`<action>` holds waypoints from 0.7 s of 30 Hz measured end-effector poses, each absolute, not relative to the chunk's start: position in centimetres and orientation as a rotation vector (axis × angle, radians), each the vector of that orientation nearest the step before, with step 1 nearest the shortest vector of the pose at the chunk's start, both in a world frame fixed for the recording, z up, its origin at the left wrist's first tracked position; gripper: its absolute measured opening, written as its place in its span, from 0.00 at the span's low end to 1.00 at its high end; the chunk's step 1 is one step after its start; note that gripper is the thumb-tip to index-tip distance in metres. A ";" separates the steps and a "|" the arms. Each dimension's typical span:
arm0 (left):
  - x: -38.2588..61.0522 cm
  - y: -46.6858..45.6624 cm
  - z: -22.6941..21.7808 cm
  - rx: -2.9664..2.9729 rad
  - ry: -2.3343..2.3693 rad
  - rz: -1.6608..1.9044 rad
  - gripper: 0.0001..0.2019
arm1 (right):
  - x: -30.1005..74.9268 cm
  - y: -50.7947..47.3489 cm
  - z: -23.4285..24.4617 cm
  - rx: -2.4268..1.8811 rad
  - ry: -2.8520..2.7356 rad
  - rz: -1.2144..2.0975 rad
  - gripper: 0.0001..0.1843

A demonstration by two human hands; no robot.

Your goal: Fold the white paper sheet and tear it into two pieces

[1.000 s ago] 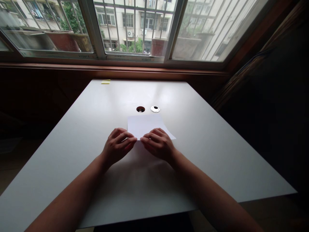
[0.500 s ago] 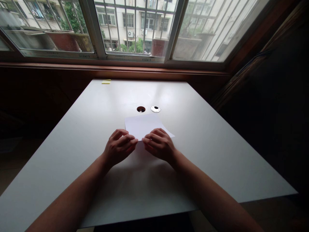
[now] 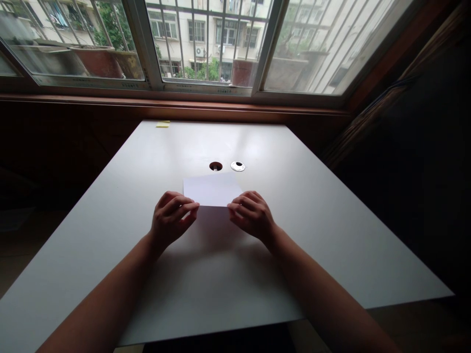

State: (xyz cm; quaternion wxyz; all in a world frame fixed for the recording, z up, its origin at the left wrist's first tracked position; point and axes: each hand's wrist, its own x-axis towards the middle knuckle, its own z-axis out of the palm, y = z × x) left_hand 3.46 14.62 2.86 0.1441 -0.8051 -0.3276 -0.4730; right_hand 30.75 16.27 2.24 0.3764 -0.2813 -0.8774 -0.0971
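A sheet of white paper (image 3: 211,189) is held between my two hands over the middle of the white table. My left hand (image 3: 172,215) pinches its near edge at the left, thumb and fingertips pressed together. At the right end of the same edge, my right hand (image 3: 253,213) pinches it too. That near edge runs straight between the fingertips, with a soft shadow on the tabletop below. Parts of the sheet's sides are hidden behind my fingers.
The white table (image 3: 331,260) reaches to the window wall. Beyond the paper are a round cable hole (image 3: 215,166) and a round metal cover (image 3: 238,166). Yellow sticky notes (image 3: 162,124) lie at the far left edge. A barred window (image 3: 209,44) stands behind.
My hands have moved apart along the paper's near edge, left hand leftward and right hand rightward, both rising slightly. The paper's right corner, visible before, is now behind my right hand.
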 end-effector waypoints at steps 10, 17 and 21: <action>2.0 14.8 3.6 -2.154 -1.050 -1.436 0.14 | 32.0 16.6 2.4 -0.809 -2.139 -0.290 0.08; 1.3 15.2 3.4 -2.133 -1.085 -1.423 0.14 | 33.7 17.3 2.5 -0.916 -2.051 -0.354 0.08; 1.4 15.2 3.6 -2.104 -1.103 -1.450 0.13 | 34.8 17.9 2.4 -0.977 -1.983 -0.391 0.07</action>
